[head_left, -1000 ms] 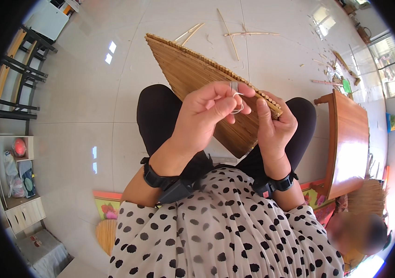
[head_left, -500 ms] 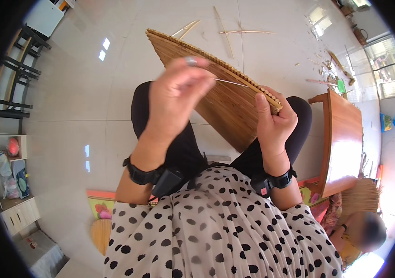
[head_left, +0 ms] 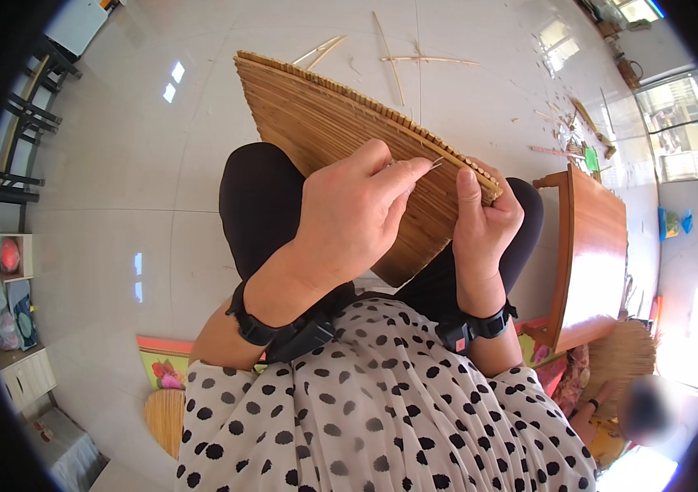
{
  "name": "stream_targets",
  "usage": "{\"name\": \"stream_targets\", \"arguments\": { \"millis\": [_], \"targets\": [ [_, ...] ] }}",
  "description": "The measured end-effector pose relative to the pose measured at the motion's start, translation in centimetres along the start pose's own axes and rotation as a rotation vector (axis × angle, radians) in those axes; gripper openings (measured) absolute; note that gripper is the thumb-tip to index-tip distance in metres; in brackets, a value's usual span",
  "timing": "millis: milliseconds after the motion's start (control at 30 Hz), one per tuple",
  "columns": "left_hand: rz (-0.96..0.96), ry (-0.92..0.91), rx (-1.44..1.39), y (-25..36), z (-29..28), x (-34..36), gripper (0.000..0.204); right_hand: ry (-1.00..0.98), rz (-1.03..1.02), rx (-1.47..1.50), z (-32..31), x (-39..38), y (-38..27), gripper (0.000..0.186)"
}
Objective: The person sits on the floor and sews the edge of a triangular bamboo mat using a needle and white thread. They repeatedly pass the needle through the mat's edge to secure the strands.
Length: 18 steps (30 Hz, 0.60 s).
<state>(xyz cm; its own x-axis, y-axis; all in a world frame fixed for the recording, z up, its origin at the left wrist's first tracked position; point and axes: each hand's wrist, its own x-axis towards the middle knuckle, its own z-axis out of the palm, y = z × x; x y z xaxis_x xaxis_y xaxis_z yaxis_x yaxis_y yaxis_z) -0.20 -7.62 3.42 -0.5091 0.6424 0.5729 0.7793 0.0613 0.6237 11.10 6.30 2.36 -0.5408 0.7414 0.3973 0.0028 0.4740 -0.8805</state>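
A fan-shaped panel of thin bamboo slats [head_left: 324,123] rests on my lap and reaches out over the tiled floor. My right hand [head_left: 484,217] grips its bound right edge, thumb on top. My left hand [head_left: 353,217] is pinched on a thin needle [head_left: 433,165] with a fine thread, right at that edge and just left of my right thumb. Both wrists carry black bands. My black trousers and dotted top fill the lower part of the view.
Loose bamboo strips [head_left: 422,59] lie on the floor beyond the panel. A wooden table [head_left: 595,262] stands at my right, with a person [head_left: 644,410] and a straw bundle [head_left: 623,357] below it. Black chairs [head_left: 21,139] and a low shelf [head_left: 13,271] stand at the left.
My left hand had swung up and to the left, drawing the thread taut away from the edge. It has come back down to the panel's edge beside my right thumb.
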Motion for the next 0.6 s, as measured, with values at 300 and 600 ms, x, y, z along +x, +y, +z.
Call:
{"name": "stream_targets", "arguments": {
  "millis": [300,600],
  "targets": [
    [-0.009,0.003,0.013,0.01,0.24,0.11,0.030,-0.016,0.004,0.046,-0.06,0.04,-0.17,0.026],
    [0.016,-0.030,0.040,0.51,-0.17,0.32,0.033,-0.016,0.005,0.101,-0.15,-0.08,-0.21,0.025]
  ]
}}
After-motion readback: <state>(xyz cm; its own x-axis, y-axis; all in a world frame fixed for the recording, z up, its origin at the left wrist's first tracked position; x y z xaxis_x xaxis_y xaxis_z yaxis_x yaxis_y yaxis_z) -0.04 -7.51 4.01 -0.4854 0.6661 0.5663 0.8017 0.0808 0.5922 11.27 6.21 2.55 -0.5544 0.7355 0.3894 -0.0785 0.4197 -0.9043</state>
